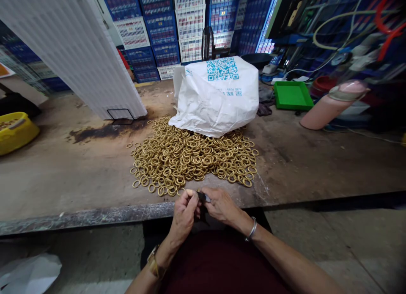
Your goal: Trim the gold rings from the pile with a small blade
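A large heap of gold-coloured rings (190, 156) lies on the wooden table (79, 175), partly under a white sack (218, 99) with blue print. In front of the heap, at the table's near edge, my left hand (185, 209) is closed, fingertips pinched on something too small to make out. Close beside it, my right hand (220, 205) is wrapped round a small dark tool (203, 196) with a greyish end, whose tip meets the left fingertips. Whether a ring is between them is hidden.
A white corrugated panel (85, 53) leans at the left behind a wire stand (120, 116). A yellow basin (17, 133) sits far left. Green tray (293, 95) and pink bottle (333, 105) stand right. Stacked crates (161, 27) rise behind.
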Demonstrator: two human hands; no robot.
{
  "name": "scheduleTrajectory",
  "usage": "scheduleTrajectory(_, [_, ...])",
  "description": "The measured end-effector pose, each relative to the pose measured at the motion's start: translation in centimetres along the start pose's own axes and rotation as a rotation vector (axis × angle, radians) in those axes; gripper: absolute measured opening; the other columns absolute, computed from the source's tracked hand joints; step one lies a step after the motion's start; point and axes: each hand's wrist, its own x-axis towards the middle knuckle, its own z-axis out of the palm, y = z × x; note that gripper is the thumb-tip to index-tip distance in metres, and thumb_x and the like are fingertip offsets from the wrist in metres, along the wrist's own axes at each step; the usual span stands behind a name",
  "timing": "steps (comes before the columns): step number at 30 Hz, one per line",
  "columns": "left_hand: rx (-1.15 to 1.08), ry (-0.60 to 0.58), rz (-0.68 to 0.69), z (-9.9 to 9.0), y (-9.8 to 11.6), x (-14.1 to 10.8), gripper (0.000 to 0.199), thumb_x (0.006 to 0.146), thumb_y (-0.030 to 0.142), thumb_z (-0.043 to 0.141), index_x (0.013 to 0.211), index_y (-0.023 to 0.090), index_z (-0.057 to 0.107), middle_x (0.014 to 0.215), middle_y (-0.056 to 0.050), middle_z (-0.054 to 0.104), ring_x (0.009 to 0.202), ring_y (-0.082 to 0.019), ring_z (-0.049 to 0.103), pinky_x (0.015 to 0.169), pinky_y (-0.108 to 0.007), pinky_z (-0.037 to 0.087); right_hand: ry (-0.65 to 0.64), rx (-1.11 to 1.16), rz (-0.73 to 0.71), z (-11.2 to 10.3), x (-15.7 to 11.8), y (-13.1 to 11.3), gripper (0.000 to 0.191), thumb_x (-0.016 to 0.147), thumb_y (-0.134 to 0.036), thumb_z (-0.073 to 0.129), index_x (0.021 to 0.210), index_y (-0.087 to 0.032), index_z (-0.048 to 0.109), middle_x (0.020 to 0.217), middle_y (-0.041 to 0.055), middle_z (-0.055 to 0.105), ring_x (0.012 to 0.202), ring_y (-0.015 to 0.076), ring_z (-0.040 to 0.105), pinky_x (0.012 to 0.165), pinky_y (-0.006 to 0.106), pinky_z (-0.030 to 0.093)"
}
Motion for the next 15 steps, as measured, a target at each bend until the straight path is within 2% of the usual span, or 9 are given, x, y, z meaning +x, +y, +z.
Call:
scheduleTrajectory(7, [-0.033,-0.027,0.006,-0.4,-0.1,-0.8,0.030,0.076,0.043,0.054,0.064,0.017,0.046,0.057,0.004,0.047,0.044,-0.005,0.042,0.044,-0.017,0.037,-0.024,-0.102,0.066,0.0,0.6,0.4,0.015,0.071,-0.015,0.043,0.075,-0.020,0.057,0.063,0.0013,0.059,0.055,0.0118,0.047,0.052,0.023,0.027])
scheduleTrajectory(11, [-0.274,-0.145,-0.071,-0.4,0.4,-1.7,0.022,0.077,0.037,0.055,0.070,0.017,0.049,0.060,0.003,0.051,0.046,-0.007,0.045,0.045,-0.020,0.041,0.021,-0.313,0.176,-0.7,0.7,0.6,0.018,0.071,-0.015,0.046,0.084,-0.018,0.058,0.068,0.0041,0.062,0.060,0.0142,0.053,0.054,0.024,0.029])
scheduleTrajectory(13, [-0.407,-0.153,-0.134,-0.5,0.5,-1.6,0.019,0.076,0.034,0.058,0.072,0.017,0.050,0.068,0.000,0.056,0.053,-0.009,0.050,0.046,-0.021,0.042,0.094,-0.338,0.196,-1.5,0.3,1.1,0.018,0.072,-0.016,0.046,0.086,-0.018,0.057,0.073,0.0037,0.063,0.064,0.0147,0.055,0.057,0.023,0.032])
scheduleTrajectory(15, [-0.484,-0.118,-0.193,-0.7,0.3,-1.1,0.018,0.072,0.029,0.063,0.073,0.015,0.052,0.078,-0.004,0.060,0.061,-0.012,0.055,0.048,-0.021,0.042,0.225,-0.346,0.249,-2.6,-0.6,2.1,0.018,0.074,-0.016,0.046,0.088,-0.019,0.056,0.079,0.0034,0.063,0.071,0.0148,0.057,0.061,0.023,0.034])
